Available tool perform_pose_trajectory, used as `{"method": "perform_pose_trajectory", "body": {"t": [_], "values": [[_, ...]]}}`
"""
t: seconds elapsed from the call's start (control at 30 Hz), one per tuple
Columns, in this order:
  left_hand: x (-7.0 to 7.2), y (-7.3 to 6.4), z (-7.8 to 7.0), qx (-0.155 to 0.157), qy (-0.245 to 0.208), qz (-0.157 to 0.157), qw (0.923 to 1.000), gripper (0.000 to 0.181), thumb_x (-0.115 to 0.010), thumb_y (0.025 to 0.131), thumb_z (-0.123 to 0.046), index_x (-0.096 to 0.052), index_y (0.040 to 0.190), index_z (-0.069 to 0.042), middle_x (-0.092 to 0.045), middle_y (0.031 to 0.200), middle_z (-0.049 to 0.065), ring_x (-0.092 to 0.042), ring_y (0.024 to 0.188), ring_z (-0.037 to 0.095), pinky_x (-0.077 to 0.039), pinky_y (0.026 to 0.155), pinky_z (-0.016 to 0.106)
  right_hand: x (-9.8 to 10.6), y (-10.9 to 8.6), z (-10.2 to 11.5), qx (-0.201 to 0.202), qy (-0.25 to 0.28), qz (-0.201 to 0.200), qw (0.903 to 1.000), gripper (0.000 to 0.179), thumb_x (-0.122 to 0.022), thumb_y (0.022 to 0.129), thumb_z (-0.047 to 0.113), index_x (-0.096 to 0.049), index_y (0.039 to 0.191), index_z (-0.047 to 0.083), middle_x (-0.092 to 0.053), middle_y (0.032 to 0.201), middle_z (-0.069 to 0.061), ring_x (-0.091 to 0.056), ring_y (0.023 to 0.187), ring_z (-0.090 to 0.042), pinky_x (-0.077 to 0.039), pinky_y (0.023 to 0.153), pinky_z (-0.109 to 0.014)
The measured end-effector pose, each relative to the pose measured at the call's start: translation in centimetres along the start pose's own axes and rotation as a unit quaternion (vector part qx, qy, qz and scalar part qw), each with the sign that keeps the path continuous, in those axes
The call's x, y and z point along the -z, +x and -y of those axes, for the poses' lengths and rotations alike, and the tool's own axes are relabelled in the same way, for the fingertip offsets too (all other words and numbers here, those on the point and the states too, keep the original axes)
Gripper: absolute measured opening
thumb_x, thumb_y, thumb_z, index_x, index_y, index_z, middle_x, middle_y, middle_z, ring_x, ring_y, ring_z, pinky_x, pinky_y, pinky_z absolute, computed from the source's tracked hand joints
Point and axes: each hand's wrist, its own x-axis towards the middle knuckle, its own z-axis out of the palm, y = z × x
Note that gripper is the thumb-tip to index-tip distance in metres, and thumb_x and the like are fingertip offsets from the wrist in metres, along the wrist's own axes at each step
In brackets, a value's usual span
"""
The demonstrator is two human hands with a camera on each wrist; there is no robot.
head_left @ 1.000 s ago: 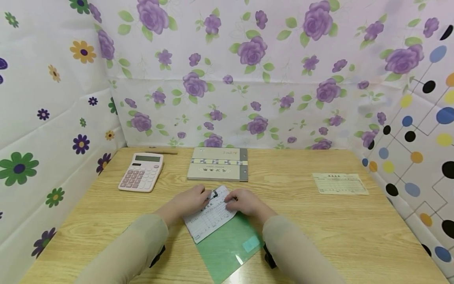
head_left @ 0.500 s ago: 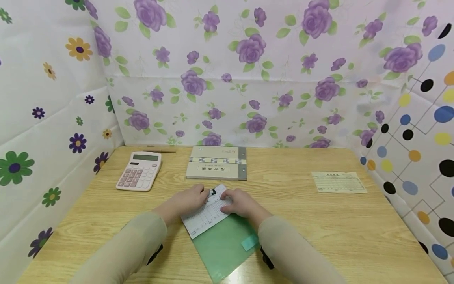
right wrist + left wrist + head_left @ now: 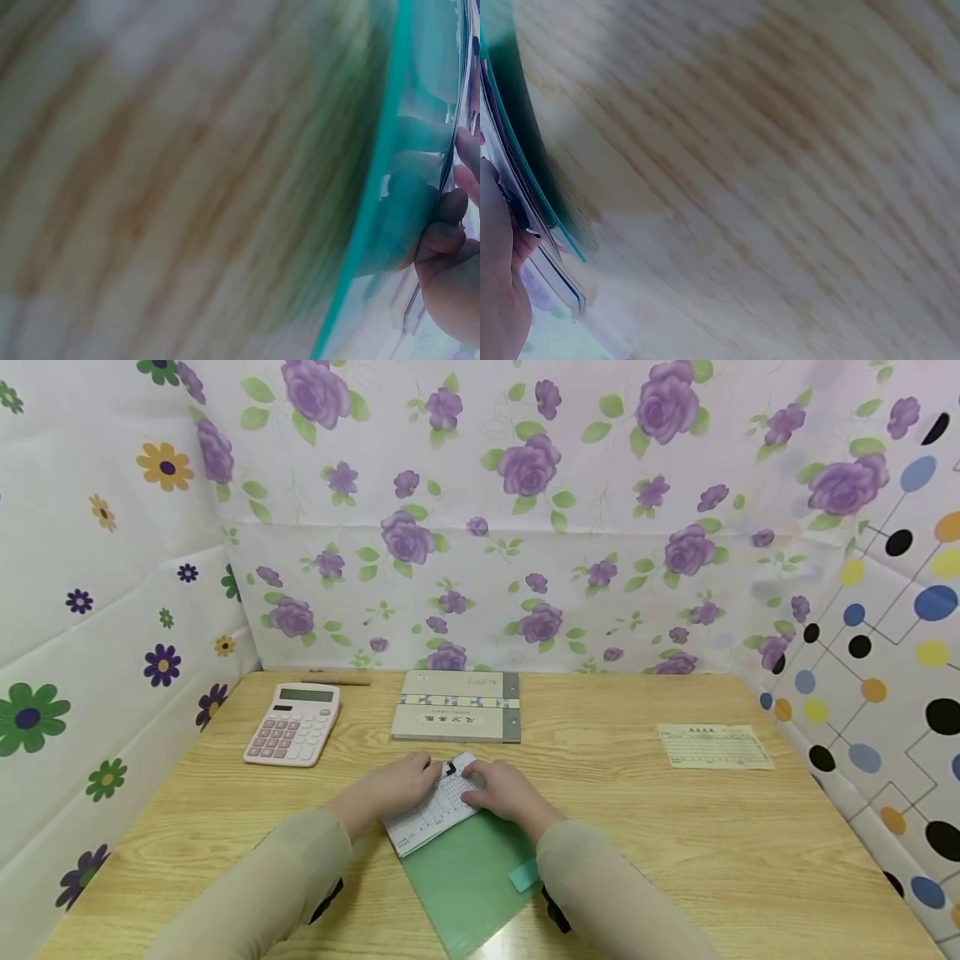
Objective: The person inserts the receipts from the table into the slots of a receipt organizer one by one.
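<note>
A translucent green file folder (image 3: pixel 472 881) lies tilted in front of me in the head view, with a teal label at its right side. Printed paper forms (image 3: pixel 431 817) lie across its upper part, and a black clip (image 3: pixel 451 769) shows near their top. My left hand (image 3: pixel 401 783) grips the forms at their upper left edge, next to the clip. On the opposite edge, my right hand (image 3: pixel 506 789) pinches the forms between thumb and fingers. The left wrist view catches the left hand (image 3: pixel 499 262) beside the paper stack and folder edge. Much of the forms' left part is hidden by that hand.
Behind the folder lies a ledger book (image 3: pixel 456 706) with a grey spine. A pink calculator (image 3: pixel 292 725) is at the left, with a thin brown stick (image 3: pixel 337 678) behind it. A yellowish form (image 3: pixel 715 747) lies at the right. Patterned cloth walls enclose the wooden table.
My right hand has shifted slightly left along the forms. The forms' lower left end has drawn up a little, baring more of the green folder. The left hand stays nearly in place.
</note>
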Motion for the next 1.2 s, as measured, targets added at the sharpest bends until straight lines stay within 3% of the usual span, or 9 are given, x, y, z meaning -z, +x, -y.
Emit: {"method": "perform_pose_trajectory", "body": {"t": [0.17,0.3,0.37,0.47,0.57,0.9,1.03,1.2], "values": [[0.0,-0.1,-0.1,-0.009,0.004,-0.017,0.9998,0.037,-0.038,0.102,-0.016,-0.045,0.133,0.003,-0.048,0.105,0.012,-0.050,0.097,0.022,-0.048,0.083,0.034,0.0,0.0,0.0,0.006,-0.006,-0.002,1.0000,0.037,-0.066,0.088,0.031,-0.062,0.120,0.013,-0.063,0.107,-0.009,-0.057,0.096,-0.023,-0.046,0.085,-0.039],[-0.3,-0.1,-0.3,-0.016,0.005,-0.034,0.9993,0.037,-0.038,0.102,-0.017,-0.046,0.131,0.003,-0.048,0.101,0.011,-0.050,0.094,0.020,-0.048,0.079,0.034,0.4,-0.4,-0.8,0.021,0.031,-0.001,0.9993,0.040,-0.065,0.089,0.030,-0.060,0.124,0.011,-0.062,0.116,-0.011,-0.055,0.108,-0.026,-0.043,0.092,-0.041],[-0.5,-0.1,-0.2,-0.012,0.009,-0.037,0.9992,0.038,-0.038,0.102,-0.018,-0.046,0.132,0.002,-0.048,0.101,0.009,-0.049,0.093,0.019,-0.048,0.078,0.032,0.8,-0.7,-1.5,0.024,0.052,0.000,0.9983,0.042,-0.065,0.089,0.030,-0.059,0.126,0.011,-0.062,0.113,-0.010,-0.057,0.103,-0.025,-0.045,0.088,-0.040],[-0.7,-0.1,-0.1,-0.003,0.009,-0.041,0.9991,0.038,-0.038,0.101,-0.020,-0.045,0.133,0.001,-0.048,0.101,0.008,-0.049,0.092,0.017,-0.048,0.079,0.031,1.6,-1.3,-3.0,0.021,0.068,-0.010,0.9974,0.042,-0.064,0.089,0.029,-0.058,0.127,0.012,-0.063,0.097,-0.005,-0.058,0.084,-0.019,-0.047,0.073,-0.035],[-0.8,0.2,0.0,0.000,0.001,-0.045,0.9990,0.038,-0.040,0.101,-0.020,-0.046,0.132,-0.001,-0.047,0.100,0.007,-0.048,0.091,0.017,-0.048,0.079,0.031,2.5,-2.2,-4.5,0.012,0.068,-0.025,0.9973,0.040,-0.064,0.089,0.029,-0.059,0.125,0.012,-0.057,0.081,0.002,-0.049,0.068,-0.014,-0.042,0.060,-0.030],[-1.6,-0.2,0.5,-0.022,-0.015,-0.076,0.9968,0.033,-0.043,0.099,-0.017,-0.049,0.127,-0.002,-0.047,0.100,0.006,-0.048,0.092,0.018,-0.048,0.080,0.033,4.5,-4.7,-8.6,-0.045,0.070,-0.047,0.9954,0.041,-0.066,0.088,0.033,-0.061,0.125,0.017,-0.059,0.087,0.004,-0.048,0.073,-0.013,-0.041,0.067,-0.032],[-1.7,-0.1,0.6,-0.025,-0.018,-0.084,0.9960,0.034,-0.043,0.099,-0.018,-0.049,0.128,-0.002,-0.047,0.100,0.006,-0.048,0.092,0.018,-0.047,0.080,0.033,5.9,-5.7,-11.1,-0.062,0.059,-0.057,0.9946,0.043,-0.066,0.088,0.034,-0.060,0.126,0.016,-0.056,0.077,0.002,-0.047,0.066,-0.015,-0.040,0.061,-0.032],[-1.7,0.0,0.4,-0.024,-0.024,-0.078,0.9964,0.035,-0.042,0.100,-0.020,-0.048,0.130,-0.003,-0.047,0.101,0.005,-0.048,0.094,0.018,-0.047,0.082,0.034,8.3,-8.1,-14.9,-0.064,0.023,-0.078,0.9946,0.048,-0.064,0.089,0.037,-0.058,0.127,0.009,-0.055,0.085,-0.003,-0.048,0.072,-0.017,-0.041,0.063,-0.033]]}}
